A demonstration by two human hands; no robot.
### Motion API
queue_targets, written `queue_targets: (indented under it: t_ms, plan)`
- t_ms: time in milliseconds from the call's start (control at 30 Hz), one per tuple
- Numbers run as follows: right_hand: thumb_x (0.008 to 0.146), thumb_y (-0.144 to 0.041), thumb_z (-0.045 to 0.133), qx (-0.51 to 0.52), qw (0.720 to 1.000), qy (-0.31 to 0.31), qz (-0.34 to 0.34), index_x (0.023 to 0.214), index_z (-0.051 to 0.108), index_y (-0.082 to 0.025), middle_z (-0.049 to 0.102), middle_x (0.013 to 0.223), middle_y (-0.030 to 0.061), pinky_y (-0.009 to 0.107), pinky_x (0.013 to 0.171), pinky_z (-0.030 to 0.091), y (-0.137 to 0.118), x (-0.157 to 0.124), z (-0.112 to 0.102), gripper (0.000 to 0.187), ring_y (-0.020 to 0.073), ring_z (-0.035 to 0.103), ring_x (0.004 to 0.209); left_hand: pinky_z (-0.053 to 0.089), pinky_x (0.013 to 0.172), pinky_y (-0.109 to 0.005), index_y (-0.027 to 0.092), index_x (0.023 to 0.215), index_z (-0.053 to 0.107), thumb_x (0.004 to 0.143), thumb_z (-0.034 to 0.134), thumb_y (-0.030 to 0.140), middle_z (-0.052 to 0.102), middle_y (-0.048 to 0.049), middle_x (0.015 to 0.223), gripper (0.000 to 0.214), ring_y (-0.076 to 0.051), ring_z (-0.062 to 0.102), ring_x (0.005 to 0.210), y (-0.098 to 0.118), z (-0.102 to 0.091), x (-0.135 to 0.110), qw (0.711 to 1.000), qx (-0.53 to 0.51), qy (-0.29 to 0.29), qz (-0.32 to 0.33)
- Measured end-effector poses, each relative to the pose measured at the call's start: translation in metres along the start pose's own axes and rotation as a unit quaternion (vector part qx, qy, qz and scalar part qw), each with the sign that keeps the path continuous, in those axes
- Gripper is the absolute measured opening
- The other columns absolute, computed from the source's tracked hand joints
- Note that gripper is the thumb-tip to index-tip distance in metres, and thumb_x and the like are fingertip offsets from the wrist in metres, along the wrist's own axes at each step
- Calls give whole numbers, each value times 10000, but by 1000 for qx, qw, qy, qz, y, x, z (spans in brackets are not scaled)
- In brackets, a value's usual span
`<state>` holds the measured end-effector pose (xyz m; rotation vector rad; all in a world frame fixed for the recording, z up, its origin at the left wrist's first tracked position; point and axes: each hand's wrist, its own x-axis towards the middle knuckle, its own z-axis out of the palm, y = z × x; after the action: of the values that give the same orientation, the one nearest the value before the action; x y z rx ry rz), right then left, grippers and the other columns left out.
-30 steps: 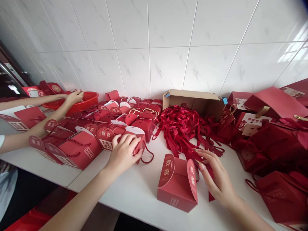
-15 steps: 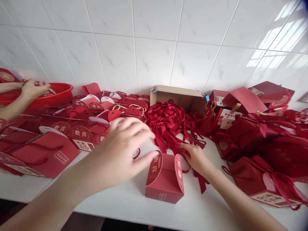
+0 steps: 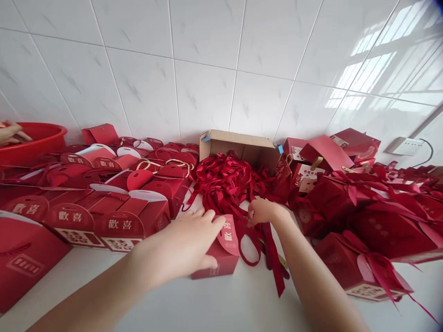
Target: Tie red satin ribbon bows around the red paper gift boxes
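A small red gift box (image 3: pixel 226 251) with gold lettering and rounded flaps stands on the white table. My left hand (image 3: pixel 187 244) is closed about its left side, thumb towards the front and fingers over the top, hiding the left flap. To the right and behind, my right hand (image 3: pixel 265 212) pinches a dark red ribbon at the front of the ribbon heap (image 3: pixel 226 180); its fingertips are partly hidden. A ribbon tail (image 3: pixel 275 267) and a loop lie on the table between the box and my right forearm.
An open cardboard carton (image 3: pixel 238 137) lies behind the ribbons against the tiled wall. Red gift boxes (image 3: pixel 74 219) fill the left side; ribbon-tied boxes (image 3: pixel 346 258) are stacked on the right. Another person's hand (image 3: pixel 12 133) is at a red basin (image 3: pixel 44 133), far left.
The view has swung to the right. My left hand has come down from beside the gift box onto it. My right hand has stayed at the ribbons, and more ribbon now lies beside the box.
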<state>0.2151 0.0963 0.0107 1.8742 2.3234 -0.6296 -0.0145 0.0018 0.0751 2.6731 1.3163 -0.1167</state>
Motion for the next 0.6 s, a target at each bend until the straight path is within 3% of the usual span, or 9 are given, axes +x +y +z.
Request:
queue_targets:
  t_ms: [100,167,200,267,333,367,433,500,600]
  plan:
    - [713,-175,672,35,999,4,-26,651,649,-149,664,688,53,262,632,455,1,-2,-5,71,187,620,684,451,943,-438,317,1397,430,730,690,489,555,-82,1343,736,-355,505,1228,-22,-12,7,996,-58,-58,-22]
    - [844,-238,560,99,992,32,-74,781,630,-157,677,797,48,232,630,450,-1,-17,-16,124,146,607,700,483,911,-423,355,1416,382,728,633,627,470,-63,1436,781,-351,491,1249,-32,-17,12,992,-112,-48,-19]
    - [905,-285,489,147,982,49,-107,857,602,-165,676,855,45,219,627,448,-4,-28,-22,172,126,597,704,486,917,-416,365,1434,339,750,594,654,423,-57,1475,785,-340,478,1268,-35,-18,14,990,-137,-13,-15]
    - [937,-368,468,333,920,38,-201,895,553,-159,663,809,50,218,580,437,-12,-49,-31,229,116,573,646,442,1000,-406,368,1463,256,834,530,606,348,-47,1521,727,-298,417,1329,-36,-18,18,981,-167,97,6]
    - [920,-390,531,431,866,2,-255,879,551,-154,626,708,23,218,575,437,-22,-67,-34,240,106,557,603,349,1097,-394,359,1446,283,890,515,504,346,-27,1519,620,-257,336,1381,-31,-17,21,964,-181,187,47]
    - [910,-385,560,454,851,-4,-264,878,551,-155,597,670,2,212,565,434,-28,-73,-34,232,98,544,581,325,1114,-382,349,1422,327,901,518,464,372,-20,1501,567,-244,324,1384,-28,-16,22,958,-193,201,69]
    - [893,-374,601,478,838,4,-262,885,548,-158,541,628,-30,195,524,412,-38,-82,-30,223,79,509,532,407,1034,-341,326,1340,428,910,516,422,497,-18,1390,449,-221,452,1275,-21,-13,24,950,-237,177,102]
    - [881,-377,624,499,831,24,-247,919,525,-172,516,619,-47,180,479,376,-46,-88,-26,230,65,468,497,493,833,-284,294,1209,516,922,499,386,627,-7,1157,301,-172,600,988,-18,-12,25,940,-289,141,114]
    - [873,-365,646,527,818,62,-220,982,475,-206,528,638,-53,162,446,320,-47,-95,-25,257,58,427,494,455,634,-244,254,1008,558,932,472,323,633,28,879,134,-111,551,675,-20,-13,27,924,-325,170,106]
